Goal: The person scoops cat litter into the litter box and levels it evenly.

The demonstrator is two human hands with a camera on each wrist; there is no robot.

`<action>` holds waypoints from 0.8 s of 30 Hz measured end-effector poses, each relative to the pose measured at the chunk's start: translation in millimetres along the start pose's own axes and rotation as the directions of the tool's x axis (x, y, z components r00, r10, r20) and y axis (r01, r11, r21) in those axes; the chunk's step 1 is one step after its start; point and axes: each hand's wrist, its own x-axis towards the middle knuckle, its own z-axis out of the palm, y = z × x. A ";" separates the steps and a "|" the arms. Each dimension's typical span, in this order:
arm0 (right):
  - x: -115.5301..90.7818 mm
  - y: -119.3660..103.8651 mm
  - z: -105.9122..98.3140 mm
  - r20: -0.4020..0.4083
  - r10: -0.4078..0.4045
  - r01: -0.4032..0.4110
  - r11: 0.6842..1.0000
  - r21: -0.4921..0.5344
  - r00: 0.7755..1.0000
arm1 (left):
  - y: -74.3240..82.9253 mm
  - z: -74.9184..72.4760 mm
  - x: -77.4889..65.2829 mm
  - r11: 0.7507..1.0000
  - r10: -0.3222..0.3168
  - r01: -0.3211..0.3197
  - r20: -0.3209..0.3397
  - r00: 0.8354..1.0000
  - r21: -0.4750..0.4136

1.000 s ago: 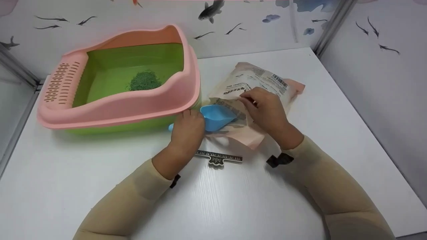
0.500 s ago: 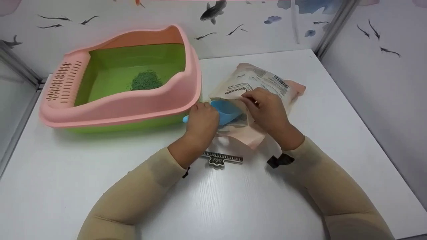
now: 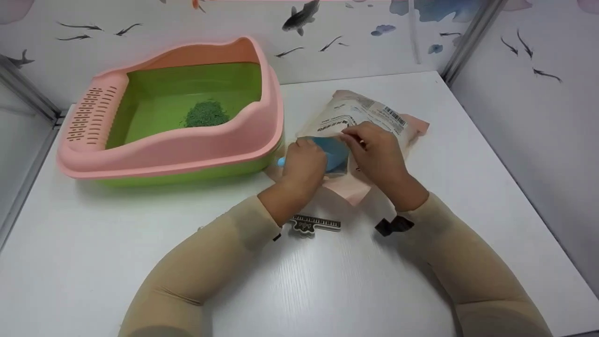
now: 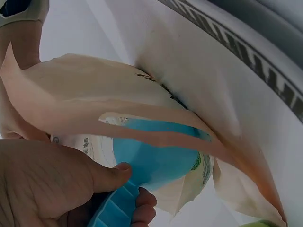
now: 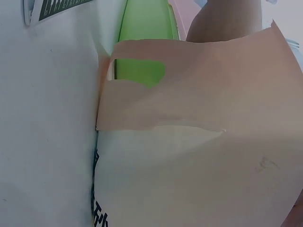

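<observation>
My left hand (image 3: 306, 164) grips the ribbed handle of a blue scoop (image 3: 336, 152). The scoop's bowl (image 4: 156, 158) reaches into the mouth of a pale pink and white printed bag (image 3: 374, 110) lying on the table; part of it is hidden by the bag's edge. With thumb and fingers, my right hand (image 3: 379, 147) pinches the upper edge of the bag's mouth and holds it raised. The bag's cut-out handle slot shows in both wrist views. To the left stands a green litter box with a pink rim (image 3: 206, 146), a small pile of green granules (image 3: 206, 113) on its floor.
A flat clip with a piano-key pattern (image 3: 320, 222) lies on the white table (image 3: 299, 290) in front of the bag, close to my left wrist. A wall printed with fish (image 3: 299, 18) rises behind the table.
My left hand has moved right and slightly away from me, pushing the blue scoop deeper into the bag. The right hand keeps its pinch on the bag's edge, nearly still.
</observation>
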 end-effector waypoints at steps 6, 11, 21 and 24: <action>-0.2 0.6 -0.1 -0.030 0.016 -0.016 1.000 -0.003 0.999 | 9.3 -4.6 9.5 0.998 0.017 -0.014 0.032 0.999 -0.064; 0.6 -0.3 -2.1 -0.040 0.009 -0.010 1.000 -0.013 0.999 | 15.4 -8.3 15.0 0.993 0.034 -0.029 0.035 0.999 -0.117; 1.3 0.8 -6.5 -0.094 -0.023 0.020 0.999 -0.032 0.995 | 24.5 -13.0 26.6 0.988 0.046 -0.040 0.038 0.998 -0.146; 1.4 1.6 -7.0 -0.102 -0.041 0.037 0.998 -0.043 0.994 | 26.6 -13.9 31.1 0.988 0.021 -0.014 0.041 0.999 -0.155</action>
